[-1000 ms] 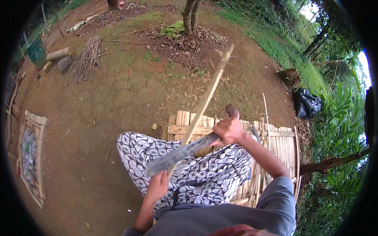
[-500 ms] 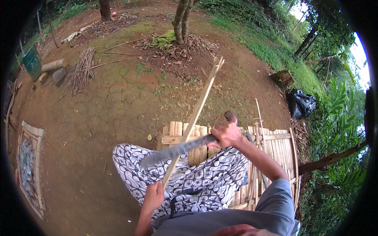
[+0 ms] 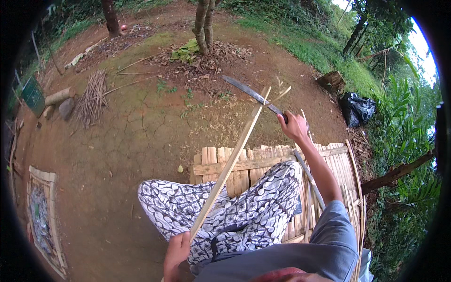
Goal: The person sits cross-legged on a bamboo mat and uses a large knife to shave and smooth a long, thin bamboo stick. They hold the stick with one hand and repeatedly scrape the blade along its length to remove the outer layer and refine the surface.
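My left hand (image 3: 177, 249) is closed around the near end of a long pale bamboo strip (image 3: 230, 164). The strip slants up and away over my lap, its far end above the ground past the bamboo platform. Out at that far end, my right hand (image 3: 295, 126) grips the dark handle of a machete (image 3: 249, 89). Its long grey blade crosses the strip near the tip, edge against the bamboo. A thin sliver (image 3: 282, 95) spreads away from the strip there. My legs in patterned cloth (image 3: 225, 211) are folded under the strip.
I sit on a slatted bamboo platform (image 3: 263, 164); another long blade-like tool (image 3: 310, 178) lies on it by my right arm. Ahead stand a tree (image 3: 203, 28), a stump (image 3: 331, 82) and a black bag (image 3: 357, 110). A stick bundle (image 3: 94, 96) and a framed pit (image 3: 42, 216) are left.
My right hand has swung the machete forward, from low across the strip over my lap to its far tip. A sliver now stands apart there. My left hand keeps its hold.
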Available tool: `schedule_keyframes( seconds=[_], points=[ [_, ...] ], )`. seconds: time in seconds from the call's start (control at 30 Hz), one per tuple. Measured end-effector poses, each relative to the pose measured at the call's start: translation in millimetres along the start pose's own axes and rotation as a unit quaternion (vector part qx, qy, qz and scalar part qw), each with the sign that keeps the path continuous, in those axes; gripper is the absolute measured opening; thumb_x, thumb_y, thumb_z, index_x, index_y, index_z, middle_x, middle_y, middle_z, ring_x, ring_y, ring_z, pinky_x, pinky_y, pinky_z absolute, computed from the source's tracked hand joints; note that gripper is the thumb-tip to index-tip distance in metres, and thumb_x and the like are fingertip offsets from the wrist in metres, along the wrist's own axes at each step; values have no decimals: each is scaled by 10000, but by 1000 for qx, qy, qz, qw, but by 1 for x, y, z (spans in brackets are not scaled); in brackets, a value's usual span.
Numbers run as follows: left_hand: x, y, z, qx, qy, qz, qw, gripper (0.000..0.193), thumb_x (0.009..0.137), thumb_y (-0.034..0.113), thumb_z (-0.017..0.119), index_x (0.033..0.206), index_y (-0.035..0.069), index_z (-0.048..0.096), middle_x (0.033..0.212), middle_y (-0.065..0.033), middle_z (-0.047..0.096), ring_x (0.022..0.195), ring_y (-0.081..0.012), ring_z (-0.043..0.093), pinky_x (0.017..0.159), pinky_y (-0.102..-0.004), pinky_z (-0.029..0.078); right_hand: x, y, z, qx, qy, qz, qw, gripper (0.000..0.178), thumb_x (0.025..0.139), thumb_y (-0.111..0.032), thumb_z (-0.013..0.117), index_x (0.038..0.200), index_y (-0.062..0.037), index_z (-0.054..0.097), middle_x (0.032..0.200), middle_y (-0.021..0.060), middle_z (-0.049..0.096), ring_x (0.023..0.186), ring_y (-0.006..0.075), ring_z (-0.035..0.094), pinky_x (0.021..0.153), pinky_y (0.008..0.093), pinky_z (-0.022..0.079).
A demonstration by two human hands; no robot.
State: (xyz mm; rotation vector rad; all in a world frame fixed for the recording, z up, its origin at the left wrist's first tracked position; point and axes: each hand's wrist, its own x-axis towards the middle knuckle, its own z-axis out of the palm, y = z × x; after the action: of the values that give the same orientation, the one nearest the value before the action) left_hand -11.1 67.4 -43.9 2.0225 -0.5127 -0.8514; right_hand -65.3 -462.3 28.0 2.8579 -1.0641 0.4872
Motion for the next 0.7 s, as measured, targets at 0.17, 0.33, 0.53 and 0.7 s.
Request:
schedule_keyframes(
  seconds=[0.17,0.33,0.53,0.7],
  points=[
    [-9,0,-6,24,-35,-19,999,397,974,248,427,725,-42,535,530,-164,470,454,-244,459,494,-383,382,-26,14,8,-16,-43,-32,998,539,900,-611,425,934,-121,648,553,87,574,441,222,523,426,380,430],
    [19,21,23,14,10,95,995,365,968,228,463,740,-47,536,521,-168,455,441,-243,432,478,-378,372,-77,-29,26,1,-60,-286,956,619,871,-702,366,834,-144,633,517,-9,501,373,124,387,344,310,348],
    [13,3,29,9,4,80,997,370,968,231,467,731,-43,542,508,-137,438,450,-160,402,465,-355,351,-30,35,26,29,97,-221,970,505,870,-565,483,653,-115,561,577,67,558,538,296,576,747,513,459],
    [-6,9,19,-22,-24,81,996,440,964,224,477,614,-41,503,463,-75,423,464,-104,410,459,-330,344,3,148,31,15,81,271,959,623,897,-586,426,873,-26,697,777,275,645,791,427,648,721,517,509]
  ],
)
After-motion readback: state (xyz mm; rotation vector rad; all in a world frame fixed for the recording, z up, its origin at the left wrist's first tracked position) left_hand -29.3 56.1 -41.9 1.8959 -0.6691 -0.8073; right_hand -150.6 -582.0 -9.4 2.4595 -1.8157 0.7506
